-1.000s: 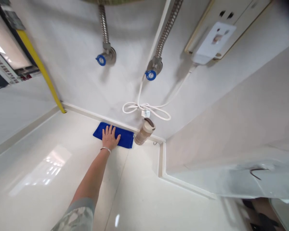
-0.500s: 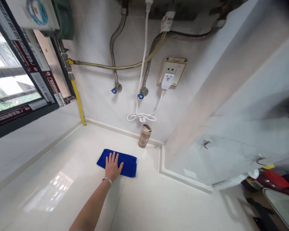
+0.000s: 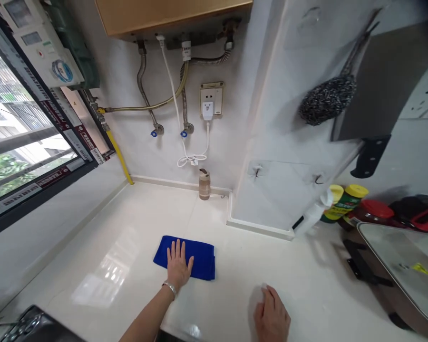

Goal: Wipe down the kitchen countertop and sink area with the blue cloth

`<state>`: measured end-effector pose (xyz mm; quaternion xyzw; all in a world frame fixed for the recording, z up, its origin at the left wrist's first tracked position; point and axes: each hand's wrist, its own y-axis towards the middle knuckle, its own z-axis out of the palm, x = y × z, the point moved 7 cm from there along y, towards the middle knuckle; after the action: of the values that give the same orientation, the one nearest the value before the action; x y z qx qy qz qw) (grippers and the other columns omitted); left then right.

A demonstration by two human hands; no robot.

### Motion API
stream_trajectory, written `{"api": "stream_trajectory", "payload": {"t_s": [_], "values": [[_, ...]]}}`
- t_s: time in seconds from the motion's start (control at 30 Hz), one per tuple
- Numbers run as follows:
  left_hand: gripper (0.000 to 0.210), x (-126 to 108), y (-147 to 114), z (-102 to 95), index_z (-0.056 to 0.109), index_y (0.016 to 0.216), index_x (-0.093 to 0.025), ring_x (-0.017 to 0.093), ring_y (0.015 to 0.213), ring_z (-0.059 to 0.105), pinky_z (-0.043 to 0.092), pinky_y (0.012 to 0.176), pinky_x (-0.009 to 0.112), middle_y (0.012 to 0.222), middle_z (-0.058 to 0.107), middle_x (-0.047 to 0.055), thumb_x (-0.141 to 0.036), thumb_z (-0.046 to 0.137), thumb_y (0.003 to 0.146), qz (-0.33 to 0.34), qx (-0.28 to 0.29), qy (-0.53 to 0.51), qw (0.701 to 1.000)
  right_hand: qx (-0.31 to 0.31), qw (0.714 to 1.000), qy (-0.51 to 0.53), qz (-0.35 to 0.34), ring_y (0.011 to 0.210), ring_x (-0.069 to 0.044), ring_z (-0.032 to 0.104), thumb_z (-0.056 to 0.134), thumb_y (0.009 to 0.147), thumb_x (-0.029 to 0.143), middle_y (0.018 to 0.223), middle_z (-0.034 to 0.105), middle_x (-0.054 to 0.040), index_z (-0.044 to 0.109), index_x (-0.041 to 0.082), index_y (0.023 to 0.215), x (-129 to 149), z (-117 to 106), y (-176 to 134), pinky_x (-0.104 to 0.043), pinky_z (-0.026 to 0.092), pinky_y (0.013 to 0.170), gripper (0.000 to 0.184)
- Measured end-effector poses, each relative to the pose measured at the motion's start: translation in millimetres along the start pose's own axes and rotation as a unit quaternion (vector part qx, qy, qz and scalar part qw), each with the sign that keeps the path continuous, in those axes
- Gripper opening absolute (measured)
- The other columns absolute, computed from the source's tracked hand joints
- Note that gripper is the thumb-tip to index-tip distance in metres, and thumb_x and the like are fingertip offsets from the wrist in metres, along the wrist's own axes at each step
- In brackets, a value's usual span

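Note:
On the white countertop lies a folded blue cloth. My left hand rests flat on top of it, palm down and fingers spread; a silvery bracelet circles the wrist. To the right of the cloth, apart from it, my right hand is low over the counter at the bottom of the view. Its fingers are loosely curled together, and nothing shows in them. Beyond the cloth, a brownish see-through bottle with a dark-topped cap stands upright near the back wall.
A white plug sits in the wall socket, its cord tied in a bundle. A cleaver and steel scourer hang at right, above bottles and a glass-lidded pan. Part of a black stove shows at lower left.
The view has swung right and tilted, bringing the hanging cleaver, scourer and pan into sight. My right hand has come into view. My left hand stays flat on the cloth.

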<state>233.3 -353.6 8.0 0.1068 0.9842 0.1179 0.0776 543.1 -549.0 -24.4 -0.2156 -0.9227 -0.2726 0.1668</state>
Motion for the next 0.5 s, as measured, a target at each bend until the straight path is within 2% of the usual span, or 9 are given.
{"api": "stream_trajectory", "payload": {"t_s": [0.13,0.3,0.4,0.5], "values": [[0.067,-49.7,-42.0,0.1,0.032,0.155,-0.015,0.036,0.152,0.023,0.026,0.122,0.06,0.162,0.033,0.016,-0.048,0.038,0.096,0.029,0.0,-0.001,1.0,0.013,1.0,0.011,-0.013,0.112,-0.029,0.056,0.03,0.093,0.031,0.13,0.059,-0.0182,0.053,0.015,0.132,5.5,-7.3,2.2,-0.044,0.04,0.093,0.048],[0.073,-108.0,-93.1,-4.1,0.017,0.159,-0.019,0.036,0.153,0.02,0.029,0.12,0.063,0.165,0.025,0.015,-0.045,0.043,0.095,0.074,-0.006,-0.02,0.997,-0.01,0.998,0.051,-0.024,0.111,-0.028,0.056,0.028,0.093,0.035,0.13,0.058,-0.0183,0.053,0.016,0.131,3.6,-13.1,2.6,-0.044,0.039,0.093,0.05],[0.077,-125.6,-119.9,-12.7,0.011,0.159,-0.022,0.036,0.153,0.019,0.032,0.119,0.063,0.166,0.021,0.013,-0.045,0.045,0.095,0.08,0.007,-0.033,0.996,-0.003,0.998,0.063,-0.015,0.113,-0.029,0.056,0.028,0.092,0.035,0.129,0.059,-0.0179,0.056,0.016,0.126,1.4,-14.7,0.8,-0.044,0.04,0.093,0.047],[0.078,-123.5,-140.9,-23.0,0.01,0.159,-0.027,0.034,0.153,0.021,0.036,0.119,0.06,0.166,0.021,0.009,-0.045,0.048,0.093,0.094,0.032,-0.043,0.994,0.004,0.997,0.077,-0.009,0.115,-0.03,0.057,0.033,0.09,0.035,0.128,0.061,-0.0173,0.059,0.016,0.117,-0.7,-15.9,0.1,-0.046,0.042,0.093,0.042]]}}
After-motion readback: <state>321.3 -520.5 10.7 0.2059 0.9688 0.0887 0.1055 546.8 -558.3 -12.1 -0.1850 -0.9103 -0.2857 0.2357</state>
